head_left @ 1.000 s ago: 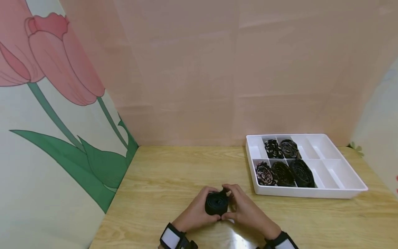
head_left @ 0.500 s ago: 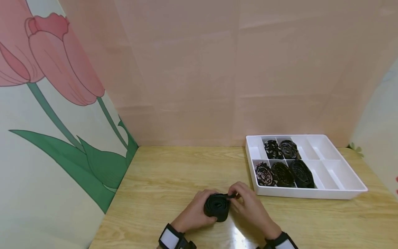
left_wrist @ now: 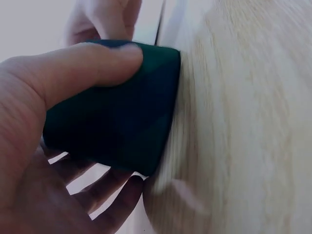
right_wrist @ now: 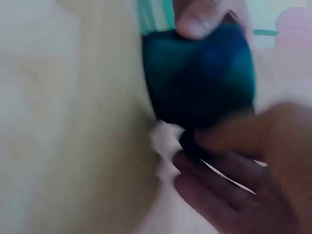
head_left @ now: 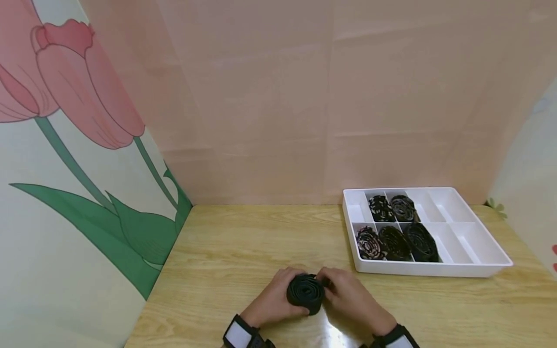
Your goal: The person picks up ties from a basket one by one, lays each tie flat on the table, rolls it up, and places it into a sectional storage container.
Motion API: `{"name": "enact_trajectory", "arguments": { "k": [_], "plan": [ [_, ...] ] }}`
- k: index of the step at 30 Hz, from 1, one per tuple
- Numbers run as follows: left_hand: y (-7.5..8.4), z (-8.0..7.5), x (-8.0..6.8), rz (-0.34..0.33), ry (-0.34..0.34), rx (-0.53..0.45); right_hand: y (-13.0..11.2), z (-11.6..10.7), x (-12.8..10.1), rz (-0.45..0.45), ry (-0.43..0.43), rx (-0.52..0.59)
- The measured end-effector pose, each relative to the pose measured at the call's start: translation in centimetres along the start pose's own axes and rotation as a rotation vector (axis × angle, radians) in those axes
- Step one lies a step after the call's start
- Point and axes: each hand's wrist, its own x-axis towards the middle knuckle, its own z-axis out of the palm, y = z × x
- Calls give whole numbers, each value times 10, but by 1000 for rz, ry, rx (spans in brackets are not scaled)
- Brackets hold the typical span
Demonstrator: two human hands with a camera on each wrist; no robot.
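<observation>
Both hands clasp a dark rolled tie [head_left: 305, 293] just above the near edge of the wooden table [head_left: 243, 241]: the left hand [head_left: 276, 299] curls round its left side with the thumb pressed across the top, and the right hand [head_left: 350, 297] curls its fingers against the right side. A white divided tray [head_left: 478, 266] sits well apart to the right near the table's right edge, with five rolled ties [head_left: 396, 229] filling its left compartments. Bare wood stretches between the hands and the tray and back to the pink wall [head_left: 304, 96], while a tulip panel [head_left: 65, 145] closes off the left side.
</observation>
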Motion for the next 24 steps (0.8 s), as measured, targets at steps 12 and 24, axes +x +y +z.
{"name": "enact_trajectory", "arguments": {
  "k": [12,24],
  "plan": [
    [-3,3,1,-7,13,-30,-24,-14,10,-14,-233,88],
    [-9,1,2,-45,12,-243,-21,-3,18,-67,-239,46]
  ]
}}
